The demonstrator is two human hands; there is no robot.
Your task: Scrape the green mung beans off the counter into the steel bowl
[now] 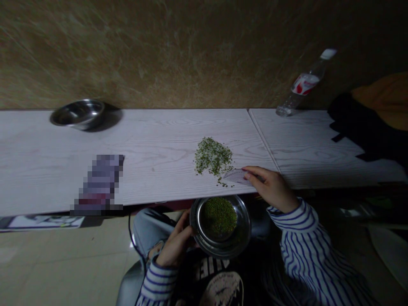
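Striped sleeve (307, 246), round metal bowl (245, 225) — glossy, green grains (219, 214)

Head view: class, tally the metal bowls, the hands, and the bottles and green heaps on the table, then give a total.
Bowls: 2 (left bowl, held bowl)
Hands: 2 (left hand, right hand)
Bottle: 1
Heap: 1
Total: 6

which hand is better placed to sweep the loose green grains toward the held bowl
Probably the right hand: it holds a thin flat piece beside the green grains on the table. The left hand looks occupied, gripping the side of the bowl.
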